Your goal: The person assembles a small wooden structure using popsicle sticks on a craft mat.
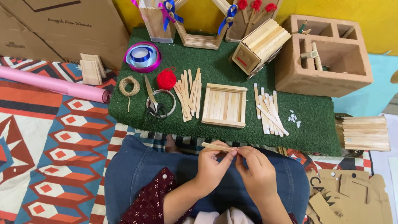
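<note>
Brown cardboard box (62, 25) w/ print top left, printed cardboard scraps (348, 195) btm right

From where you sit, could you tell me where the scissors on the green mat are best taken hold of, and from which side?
Grip the scissors by the black handle loops, coming from the near edge of the green mat. They lie flat with the loops toward the person and the closed blades pointing away. The loops rest on a clear tape ring, which probably leaves room for fingers; the twine to the left lies apart.

free: bare turf (315, 124) ahead | blocked: stick tray (224, 105), loose sticks (269, 110)
</note>
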